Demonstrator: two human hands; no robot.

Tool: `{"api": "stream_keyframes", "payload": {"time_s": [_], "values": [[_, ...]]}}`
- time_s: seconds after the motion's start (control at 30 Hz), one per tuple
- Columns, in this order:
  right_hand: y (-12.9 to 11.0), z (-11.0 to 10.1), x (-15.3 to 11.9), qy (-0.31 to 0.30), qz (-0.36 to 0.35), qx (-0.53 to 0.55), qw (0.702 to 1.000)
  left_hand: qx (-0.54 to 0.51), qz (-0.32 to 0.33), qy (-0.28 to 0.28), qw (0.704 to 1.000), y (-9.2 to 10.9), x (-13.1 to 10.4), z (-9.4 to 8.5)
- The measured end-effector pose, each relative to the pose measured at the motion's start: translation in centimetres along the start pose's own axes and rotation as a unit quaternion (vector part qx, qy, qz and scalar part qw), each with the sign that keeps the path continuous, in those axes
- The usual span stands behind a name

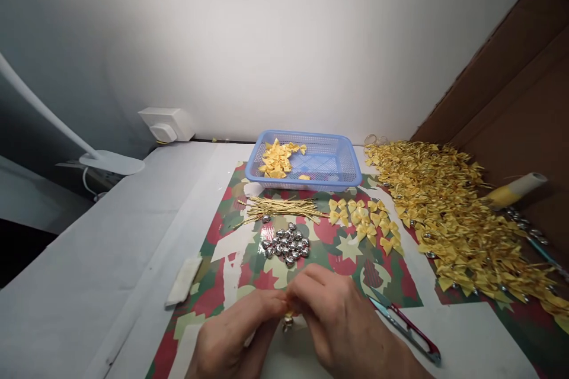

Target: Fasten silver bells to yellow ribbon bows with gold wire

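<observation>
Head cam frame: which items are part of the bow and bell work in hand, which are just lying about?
In use:
left hand and right hand, pinching a small bell with a yellow bit
silver bells
gold wire ties
loose yellow bows
blue basket
bow heap

Lying about:
thread snips
wall socket
lamp base
white pad

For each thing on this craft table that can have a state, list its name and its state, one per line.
Left hand: pinching a small yellow bow together with the right hand.
Right hand: closed on the same bow.
Silver bell: dangling under the fingers.
Blue basket: upright, partly filled with bows.
Snips: lying flat, untouched.
Loose bells: heaped together.
Gold wires: lying in a bundle.
</observation>
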State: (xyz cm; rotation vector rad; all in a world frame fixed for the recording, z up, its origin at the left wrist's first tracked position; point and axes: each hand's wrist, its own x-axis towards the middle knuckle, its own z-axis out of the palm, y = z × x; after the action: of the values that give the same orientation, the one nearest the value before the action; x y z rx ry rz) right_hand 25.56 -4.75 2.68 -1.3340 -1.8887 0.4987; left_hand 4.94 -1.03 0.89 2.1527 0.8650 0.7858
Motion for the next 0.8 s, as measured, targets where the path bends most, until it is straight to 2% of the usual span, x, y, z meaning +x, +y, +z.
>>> {"api": "stream_keyframes", "payload": {"time_s": [0.13,0.2,0.23,0.3,0.33,0.37,0.4,0.43,0.5,0.57,0.63,0.73,0.8], "values": [[-1.2,-1.0,1.2,0.132,-0.018,0.039,0.990,-0.017,-0.032,-0.002,0.999,0.0,0.6,0.0],[-1.3,-1.5,1.7,0.117,0.060,0.171,0.977,-0.027,-0.054,-0.009,0.998,-0.2,0.8,0.2],[-1.3,-1.6,1.9,0.088,0.120,0.263,0.953,-0.033,-0.065,-0.009,0.997,-0.4,0.8,0.3],[-0.8,-1.8,2.2,0.041,0.224,0.444,0.867,-0.045,-0.087,-0.004,0.995,-0.8,0.7,0.6],[-0.5,-1.8,2.3,0.038,0.248,0.506,0.825,-0.051,-0.097,0.001,0.994,-0.9,0.6,0.7],[-0.2,-1.9,2.4,0.051,0.251,0.539,0.802,-0.056,-0.107,0.004,0.993,-1.0,0.5,0.8],[0.1,-2.1,2.4,0.073,0.243,0.549,0.796,-0.060,-0.118,0.007,0.991,-1.2,0.4,0.8],[0.3,-2.3,2.5,0.101,0.231,0.542,0.802,-0.062,-0.128,0.009,0.990,-1.3,0.3,0.9],[0.5,-3.1,2.7,0.158,0.196,0.493,0.833,-0.066,-0.151,0.009,0.986,-1.5,0.0,1.0],[0.8,-4.3,3.0,0.236,0.146,0.384,0.881,-0.074,-0.176,0.001,0.982,-1.7,-0.1,1.0],[1.2,-5.6,3.3,0.320,0.096,0.243,0.911,-0.095,-0.204,-0.015,0.974,-1.8,0.0,0.8],[2.0,-7.0,3.4,0.394,0.070,0.103,0.911,-0.152,-0.248,-0.038,0.956,-1.5,0.5,0.3],[2.3,-7.0,2.8,0.382,0.091,0.060,0.918,-0.189,-0.269,-0.054,0.943,-0.7,0.9,-0.2]]}}
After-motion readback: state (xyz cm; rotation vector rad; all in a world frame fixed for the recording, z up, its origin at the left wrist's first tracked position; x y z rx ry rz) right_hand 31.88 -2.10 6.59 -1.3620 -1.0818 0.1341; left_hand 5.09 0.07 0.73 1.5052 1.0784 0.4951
